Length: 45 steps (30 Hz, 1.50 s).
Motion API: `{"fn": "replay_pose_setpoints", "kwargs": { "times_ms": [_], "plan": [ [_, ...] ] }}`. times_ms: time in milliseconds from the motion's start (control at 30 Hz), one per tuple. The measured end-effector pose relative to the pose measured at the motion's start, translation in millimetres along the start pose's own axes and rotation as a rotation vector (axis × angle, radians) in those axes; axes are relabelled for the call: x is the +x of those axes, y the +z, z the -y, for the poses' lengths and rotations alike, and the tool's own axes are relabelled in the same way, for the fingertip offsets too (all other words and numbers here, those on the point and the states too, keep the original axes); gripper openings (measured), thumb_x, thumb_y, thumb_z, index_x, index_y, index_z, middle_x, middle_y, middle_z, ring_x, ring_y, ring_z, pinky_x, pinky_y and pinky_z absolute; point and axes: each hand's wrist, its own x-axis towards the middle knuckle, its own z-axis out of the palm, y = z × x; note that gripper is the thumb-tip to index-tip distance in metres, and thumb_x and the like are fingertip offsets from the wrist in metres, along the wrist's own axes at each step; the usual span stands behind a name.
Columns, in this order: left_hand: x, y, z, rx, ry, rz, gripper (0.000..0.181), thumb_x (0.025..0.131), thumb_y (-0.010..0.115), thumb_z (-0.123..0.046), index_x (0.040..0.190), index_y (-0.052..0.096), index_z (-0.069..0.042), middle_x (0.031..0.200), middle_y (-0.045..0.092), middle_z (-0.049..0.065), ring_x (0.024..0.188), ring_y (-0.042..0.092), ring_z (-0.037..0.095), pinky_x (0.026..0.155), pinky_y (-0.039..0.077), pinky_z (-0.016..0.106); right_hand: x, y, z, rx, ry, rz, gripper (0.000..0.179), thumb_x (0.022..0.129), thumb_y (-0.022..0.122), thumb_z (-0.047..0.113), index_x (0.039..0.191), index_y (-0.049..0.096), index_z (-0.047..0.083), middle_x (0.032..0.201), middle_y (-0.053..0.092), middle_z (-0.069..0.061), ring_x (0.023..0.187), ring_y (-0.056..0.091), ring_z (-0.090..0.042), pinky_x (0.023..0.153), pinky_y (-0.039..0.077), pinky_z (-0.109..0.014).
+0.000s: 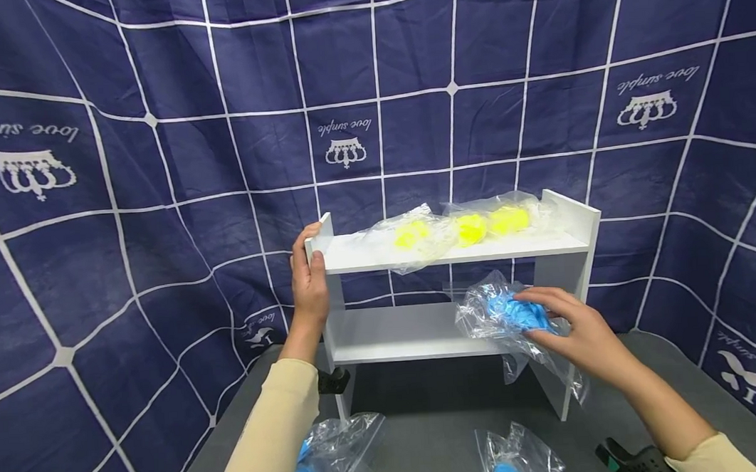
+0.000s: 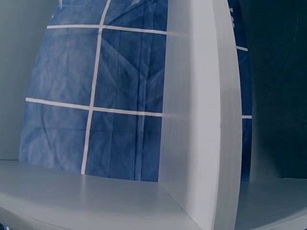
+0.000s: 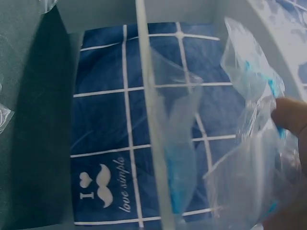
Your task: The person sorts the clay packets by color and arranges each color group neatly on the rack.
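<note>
A white two-tier shelf [image 1: 397,350] stands on a dark grey surface. My left hand [image 1: 308,286] grips the upper part of its left side panel [image 1: 331,295], thumb at the front edge. In front of the lower board, toward the right end, my right hand [image 1: 568,322] holds a clear plastic bag [image 1: 475,313] with a crumpled blue item [image 1: 517,313] inside, thumb and fingers on either side of it. The bag's loose film [image 3: 249,163] hangs below the hand in the right wrist view. Only shelf boards [image 2: 206,115] and cloth show in the left wrist view, not the hand.
Several clear bags with bright yellow contents [image 1: 470,229] lie along the top board. More bags with blue contents lie on the surface in front, one at the left [image 1: 347,444] and one nearer the right [image 1: 518,457]. Dark blue checked cloth [image 1: 407,63] hangs behind.
</note>
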Motion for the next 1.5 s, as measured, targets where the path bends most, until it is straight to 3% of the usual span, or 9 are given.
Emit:
{"fn": "replay_pose_setpoints", "kwargs": {
  "times_ms": [233,367,667,767,900,967,1033,1267,1500],
  "plan": [
    [-0.8,-1.1,-0.4,0.015,0.01,-0.009,0.031,0.095,0.034,0.008,0.124,0.041,0.015,0.135,0.045,0.03,0.131,0.037,0.041,0.11,0.026,0.021,16.5,19.9,-9.2,-0.057,0.067,-0.011,0.047,0.079,0.077,0.019,0.124,0.062,0.013,0.116,0.063,-0.012,0.1,0.06,-0.027,0.078,0.05,-0.043],
    [-0.6,-0.8,0.1,0.011,-0.001,-0.003,0.032,0.095,0.035,0.007,0.125,0.041,0.015,0.135,0.045,0.029,0.131,0.037,0.039,0.109,0.027,0.021,20.1,29.9,-17.4,-0.082,0.109,-0.002,0.046,0.08,0.076,0.017,0.123,0.062,0.011,0.121,0.062,-0.019,0.106,0.059,-0.037,0.082,0.049,-0.052],
    [-1.4,-0.3,3.3,0.0,0.005,-0.003,0.032,0.094,0.035,0.007,0.125,0.041,0.014,0.135,0.045,0.029,0.131,0.038,0.039,0.11,0.028,0.022,16.9,49.0,-29.6,-0.163,0.169,0.054,0.048,0.081,0.074,0.019,0.127,0.06,0.011,0.13,0.057,-0.022,0.116,0.054,-0.045,0.09,0.044,-0.06],
    [-1.1,-0.4,13.4,-0.005,0.027,-0.008,0.031,0.096,0.036,0.005,0.126,0.042,0.011,0.136,0.047,0.025,0.133,0.039,0.033,0.11,0.028,0.023,16.7,50.5,-29.7,-0.155,0.174,0.062,0.049,0.083,0.073,0.02,0.129,0.059,0.011,0.129,0.058,-0.023,0.116,0.054,-0.045,0.091,0.044,-0.06],
    [-0.2,0.1,12.1,-0.001,0.029,-0.01,0.031,0.096,0.036,0.005,0.125,0.042,0.011,0.135,0.047,0.026,0.132,0.039,0.035,0.109,0.029,0.021,17.6,49.9,-27.9,-0.145,0.177,0.083,0.05,0.085,0.072,0.022,0.131,0.058,0.01,0.13,0.057,-0.023,0.117,0.054,-0.045,0.091,0.044,-0.06],
    [0.3,0.0,2.1,0.003,0.01,-0.006,0.031,0.094,0.035,0.008,0.123,0.041,0.015,0.134,0.045,0.03,0.13,0.038,0.041,0.109,0.028,0.021,18.1,49.9,-27.5,-0.14,0.18,0.091,0.05,0.085,0.071,0.022,0.132,0.057,0.01,0.131,0.057,-0.023,0.118,0.053,-0.045,0.091,0.044,-0.06],
    [-0.2,-0.4,1.4,0.011,0.012,-0.007,0.031,0.094,0.035,0.008,0.124,0.041,0.015,0.134,0.046,0.03,0.13,0.039,0.041,0.108,0.027,0.021,18.2,50.2,-27.6,-0.134,0.184,0.098,0.05,0.086,0.071,0.023,0.132,0.057,0.01,0.133,0.056,-0.022,0.119,0.053,-0.045,0.092,0.043,-0.06],
    [-2.1,-1.8,2.6,0.023,0.008,-0.012,0.032,0.094,0.036,0.007,0.124,0.042,0.014,0.134,0.046,0.029,0.129,0.039,0.037,0.107,0.027,0.021,11.0,54.0,-25.6,-0.107,0.107,0.004,0.046,0.085,0.071,0.021,0.128,0.06,0.009,0.133,0.057,-0.02,0.118,0.052,-0.045,0.093,0.04,-0.061],
    [-0.4,-0.5,3.7,-0.009,0.024,-0.009,0.032,0.093,0.036,0.009,0.124,0.042,0.015,0.133,0.045,0.031,0.129,0.039,0.039,0.108,0.03,0.022,-3.8,53.0,-6.3,-0.165,-0.069,-0.163,0.05,0.076,0.076,0.016,0.124,0.063,0.015,0.13,0.059,-0.015,0.114,0.05,-0.039,0.09,0.035,-0.06]
  ]
}}
